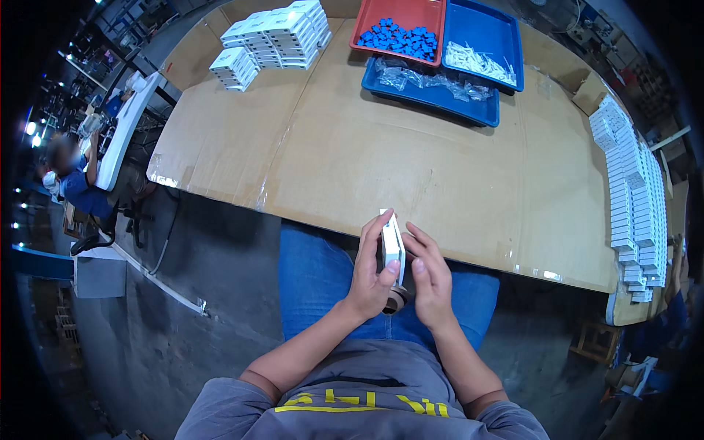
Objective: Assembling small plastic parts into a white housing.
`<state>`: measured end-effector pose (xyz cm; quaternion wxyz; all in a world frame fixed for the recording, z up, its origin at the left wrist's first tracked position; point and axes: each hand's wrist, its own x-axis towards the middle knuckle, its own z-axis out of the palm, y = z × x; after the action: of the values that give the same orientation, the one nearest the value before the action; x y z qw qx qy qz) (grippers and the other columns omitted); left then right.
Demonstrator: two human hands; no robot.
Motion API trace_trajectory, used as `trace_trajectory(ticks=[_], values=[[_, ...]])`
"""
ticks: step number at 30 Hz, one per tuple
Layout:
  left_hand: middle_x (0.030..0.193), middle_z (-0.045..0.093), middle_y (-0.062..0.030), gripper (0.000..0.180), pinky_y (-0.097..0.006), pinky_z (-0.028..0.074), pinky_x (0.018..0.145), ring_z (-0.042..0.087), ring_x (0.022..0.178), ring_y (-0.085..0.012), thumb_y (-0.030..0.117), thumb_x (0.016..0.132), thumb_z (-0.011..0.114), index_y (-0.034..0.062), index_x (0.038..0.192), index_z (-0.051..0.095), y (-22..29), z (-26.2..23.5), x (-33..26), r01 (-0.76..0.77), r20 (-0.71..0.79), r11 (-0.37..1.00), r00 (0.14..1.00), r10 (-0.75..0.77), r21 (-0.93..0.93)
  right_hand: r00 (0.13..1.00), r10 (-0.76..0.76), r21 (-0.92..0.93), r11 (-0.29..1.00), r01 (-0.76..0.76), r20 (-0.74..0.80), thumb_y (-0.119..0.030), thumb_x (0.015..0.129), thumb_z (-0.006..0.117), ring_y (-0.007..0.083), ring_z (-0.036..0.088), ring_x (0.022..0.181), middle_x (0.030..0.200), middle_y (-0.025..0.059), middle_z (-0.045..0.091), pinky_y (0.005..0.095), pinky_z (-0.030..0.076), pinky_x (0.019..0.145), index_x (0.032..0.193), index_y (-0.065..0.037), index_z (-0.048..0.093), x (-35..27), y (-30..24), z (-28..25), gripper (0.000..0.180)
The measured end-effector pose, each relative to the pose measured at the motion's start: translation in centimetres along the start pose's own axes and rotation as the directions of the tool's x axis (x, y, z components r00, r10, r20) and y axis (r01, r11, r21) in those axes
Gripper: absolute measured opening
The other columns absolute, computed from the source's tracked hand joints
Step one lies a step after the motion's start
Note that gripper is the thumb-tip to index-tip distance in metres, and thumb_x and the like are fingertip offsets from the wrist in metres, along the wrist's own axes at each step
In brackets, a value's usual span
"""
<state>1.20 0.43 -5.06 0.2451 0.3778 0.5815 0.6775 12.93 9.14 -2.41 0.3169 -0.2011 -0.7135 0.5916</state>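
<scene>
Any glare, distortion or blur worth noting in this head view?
Head view: fisheye bending curves the cardboard tabletop, with black corners; clear tape glints along its near edge; bright lights flare at far left; the co-worker's head is blurred; the white case in the left hand looks fairly sharp.

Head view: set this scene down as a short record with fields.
Left hand: holds a flat white piece
Right hand: open beside the piece, contact unclear
Table: cardboard-covered
Red tray: small blue parts
Upper blue tray: slender white parts
Lower blue tray: clear plastic
Left white stacks: near far edge
Right white stacks: along right edge
</scene>
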Motion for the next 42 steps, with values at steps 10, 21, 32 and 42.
trace_trajectory(ticks=[10,21,32,42], values=[[0.149,0.042,-0.0279,0.097,-0.047,0.038,0.116,0.048,0.136,-0.0386,0.060,0.099,0.054,-0.0060,0.161,0.020,0.7,0.5,0.2,-0.051,0.021,0.993,0.999,0.049,0.106,0.886,0.441,0.434,0.777,-0.455,0.139,-0.012,0.105,0.061,0.0213,0.058,0.132,0.146,0.0165,0.056,0.0354,0.050,0.108,0.150,0.003,0.049,0.3,-0.9,0.5,0.049],[0.136,0.050,-0.0268,0.102,-0.045,0.048,0.104,0.057,0.124,-0.0352,0.077,0.098,0.037,-0.0119,0.147,0.041,-0.7,0.0,0.0,-0.198,-0.099,0.930,0.966,0.239,0.310,0.912,0.393,0.437,0.803,-0.404,0.120,-0.003,0.103,0.063,0.0254,0.055,0.138,0.150,0.0223,0.054,0.0364,0.046,0.114,0.155,0.009,0.041,-0.5,-0.9,2.7,0.058],[0.129,0.056,-0.0293,0.102,-0.045,0.051,0.098,0.063,0.113,-0.0368,0.077,0.099,0.027,-0.0140,0.136,0.052,-0.3,0.1,0.0,-0.215,-0.136,0.909,0.951,0.278,0.357,0.905,0.413,0.384,0.824,-0.418,0.099,-0.006,0.106,0.062,0.0198,0.059,0.132,0.146,0.0206,0.059,0.0316,0.048,0.110,0.155,0.007,0.043,-0.9,-1.6,3.0,0.054],[0.123,0.059,-0.0292,0.082,-0.044,0.050,0.097,0.061,0.111,-0.0373,0.059,0.100,0.033,-0.0134,0.132,0.055,-0.6,0.1,-0.2,-0.274,-0.174,0.929,0.931,0.321,0.249,0.951,0.302,0.227,0.924,-0.309,0.066,-0.014,0.110,0.055,0.0177,0.059,0.128,0.144,0.0183,0.063,0.0299,0.049,0.105,0.154,0.003,0.047,-1.9,-1.0,3.3,0.048]])
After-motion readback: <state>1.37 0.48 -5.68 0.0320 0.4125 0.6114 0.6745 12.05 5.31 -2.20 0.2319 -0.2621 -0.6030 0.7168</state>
